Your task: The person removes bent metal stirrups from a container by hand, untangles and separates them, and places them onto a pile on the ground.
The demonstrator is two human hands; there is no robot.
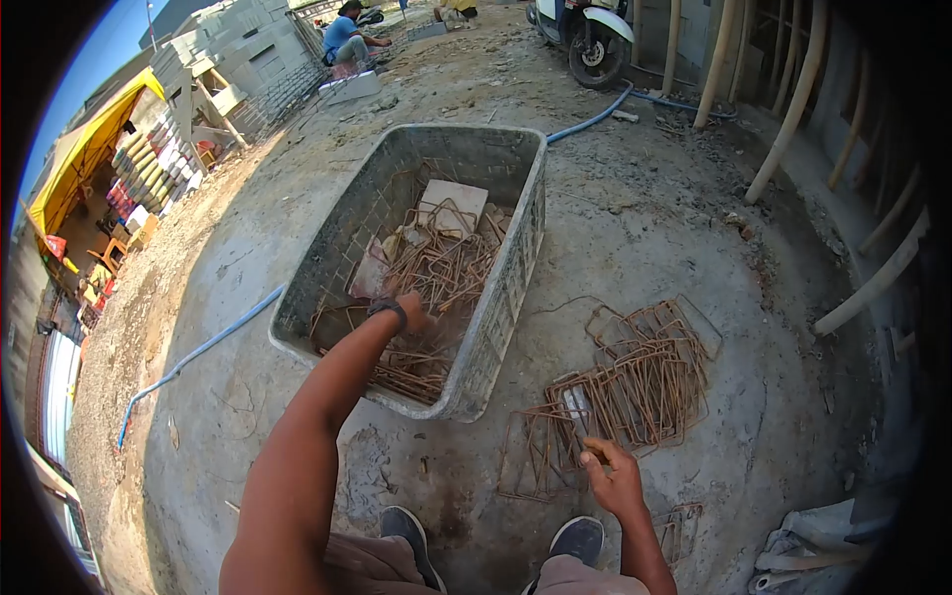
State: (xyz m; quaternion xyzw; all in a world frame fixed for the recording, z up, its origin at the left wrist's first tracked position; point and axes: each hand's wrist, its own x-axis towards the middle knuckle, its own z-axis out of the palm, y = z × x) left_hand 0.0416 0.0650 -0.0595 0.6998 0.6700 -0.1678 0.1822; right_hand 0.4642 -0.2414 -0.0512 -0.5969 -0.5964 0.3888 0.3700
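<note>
a: what's the biggest thing there?
b: the grey concrete ground (635,248), then the deep tub (506,297) in the middle of the frame.
a: and next?
b: a pile of bent rods (645,387) on the ground, right of centre and lower down. inside the tub lies a looser heap of rusty rods (451,266), with a pale slab (453,203) at its upper end.
a: where are the hands?
b: the left hand (416,313) is down in the tub, at the lower edge of that heap, with more rods just below it in the frame. it's blurred, so i can't tell how far its fingers are open or whether it has hold of a rod.
a: and the right hand (613,474)?
b: lower right of centre, closed around the handle of a tool (577,409). the pile lies just above it in the frame, and the tool's flat grey metal part reaches over the pile's left end.
a: anything smaller?
b: a dark band (390,311) on the left wrist.
</note>
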